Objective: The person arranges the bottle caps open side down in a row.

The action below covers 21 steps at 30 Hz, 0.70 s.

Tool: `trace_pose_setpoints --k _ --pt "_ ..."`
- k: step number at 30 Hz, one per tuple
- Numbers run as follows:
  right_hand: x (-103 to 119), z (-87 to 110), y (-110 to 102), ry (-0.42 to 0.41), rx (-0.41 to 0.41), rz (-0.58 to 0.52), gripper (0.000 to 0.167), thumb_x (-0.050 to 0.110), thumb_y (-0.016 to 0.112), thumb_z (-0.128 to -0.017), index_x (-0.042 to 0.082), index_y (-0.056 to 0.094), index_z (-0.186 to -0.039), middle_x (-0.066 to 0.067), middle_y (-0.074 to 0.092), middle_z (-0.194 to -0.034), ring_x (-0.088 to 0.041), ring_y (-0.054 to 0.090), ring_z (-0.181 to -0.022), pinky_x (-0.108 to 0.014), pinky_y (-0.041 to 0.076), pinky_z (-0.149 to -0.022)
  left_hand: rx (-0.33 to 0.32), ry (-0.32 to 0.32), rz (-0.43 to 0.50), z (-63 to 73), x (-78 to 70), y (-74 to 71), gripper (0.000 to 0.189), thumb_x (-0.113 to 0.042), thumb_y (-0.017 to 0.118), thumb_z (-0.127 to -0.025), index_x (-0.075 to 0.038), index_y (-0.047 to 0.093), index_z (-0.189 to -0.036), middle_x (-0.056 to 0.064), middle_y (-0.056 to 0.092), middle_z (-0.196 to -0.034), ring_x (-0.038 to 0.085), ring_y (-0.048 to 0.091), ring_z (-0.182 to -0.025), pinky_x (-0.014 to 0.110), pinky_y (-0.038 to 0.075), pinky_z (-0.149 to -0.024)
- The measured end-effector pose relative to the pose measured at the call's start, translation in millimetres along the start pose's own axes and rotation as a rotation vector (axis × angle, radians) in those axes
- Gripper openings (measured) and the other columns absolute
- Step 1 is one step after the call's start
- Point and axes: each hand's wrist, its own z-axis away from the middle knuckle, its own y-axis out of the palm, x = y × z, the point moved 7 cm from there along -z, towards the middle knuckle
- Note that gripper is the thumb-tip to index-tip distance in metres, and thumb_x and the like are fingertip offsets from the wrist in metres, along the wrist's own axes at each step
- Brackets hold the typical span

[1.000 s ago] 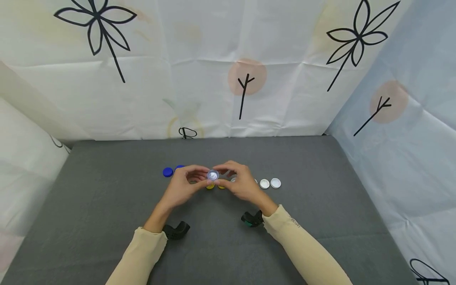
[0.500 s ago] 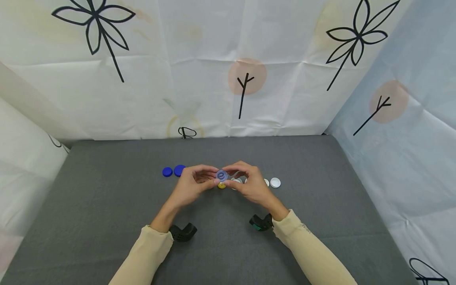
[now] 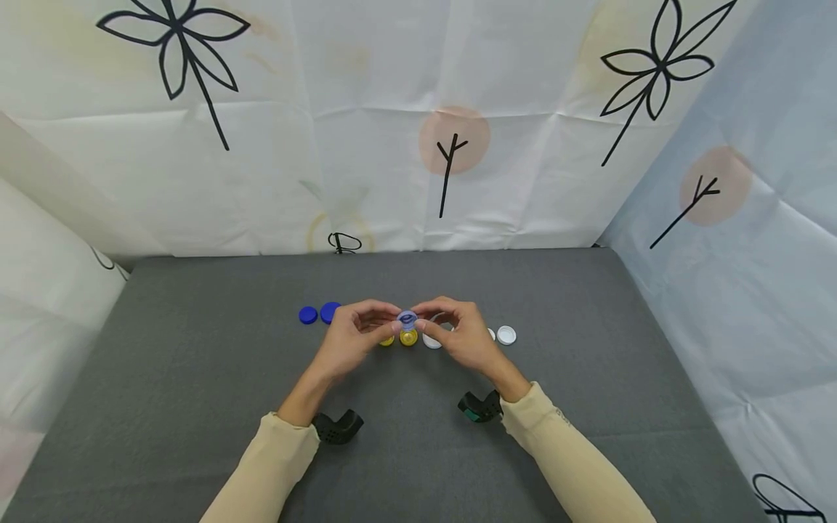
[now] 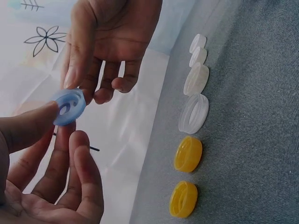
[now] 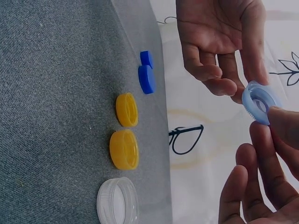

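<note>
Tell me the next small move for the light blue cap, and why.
Probably lower the light blue cap to the gray tabletop: the left hand and right hand pinch it above the surface, while the yellow caps lie there.

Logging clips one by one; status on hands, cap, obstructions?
Left hand, right hand both pinching light-blue bottle cap. Cap above gray tabletop. Nothing visibly blocking.

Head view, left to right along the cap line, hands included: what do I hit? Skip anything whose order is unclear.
smaller blue bottle cap → larger blue bottle cap → left hand → translucent light-blue bottle cap pinched by both hands → right hand → rightmost white bottle cap
</note>
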Motion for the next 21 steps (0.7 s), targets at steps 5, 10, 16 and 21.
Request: trace_pose_setpoints --k 5,10,16,21 --pt "4.1 0.1 -0.3 -0.049 -0.033 0.000 0.016 -0.002 0.070 -0.094 -0.002 0.074 -0.110 -0.014 0.071 -0.102 -0.029 0.063 -0.093 -0.048 0.053 -0.084 0.003 -0.048 0.049 -0.3 0.1 0.8 0.023 -0.017 0.070 -0.099 0.002 0.072 -0.113 0.014 0.072 -0.107 0.041 0.067 -0.103 0.049 0.056 -0.087" --pt "6.4 0.5 -0.8 -0.090 -0.056 -0.010 0.016 -0.002 0.072 -0.093 0.001 0.075 -0.108 -0.010 0.070 -0.100 -0.029 0.063 -0.091 -0.043 0.054 -0.081 0.020 -0.106 0.113 -1.0 3.1 4.0 0.027 -0.018 0.067 -0.101 0.005 0.069 -0.116 0.023 0.071 -0.109 0.053 0.063 -0.106 0.056 0.054 -0.091" --pt "6.1 1.3 -1.6 -0.121 -0.064 0.001 0.016 -0.004 0.071 -0.093 0.000 0.075 -0.108 -0.010 0.070 -0.103 -0.026 0.063 -0.092 -0.039 0.054 -0.081 0.023 -0.120 0.127 -1.2 2.9 4.8 0.026 -0.017 0.068 -0.100 0.004 0.070 -0.116 0.024 0.071 -0.109 0.054 0.062 -0.106 0.059 0.051 -0.092" --pt "6.3 1.2 -1.1 -0.128 -0.049 0.002 0.020 -0.010 0.069 -0.092 -0.005 0.073 -0.111 -0.016 0.069 -0.106 -0.025 0.063 -0.096 -0.041 0.054 -0.082 0.011 -0.075 0.079 -0.9 -0.4 3.1 0.025 -0.015 0.072 -0.097 0.001 0.071 -0.117 0.014 0.072 -0.111 0.040 0.067 -0.106 0.054 0.054 -0.089"
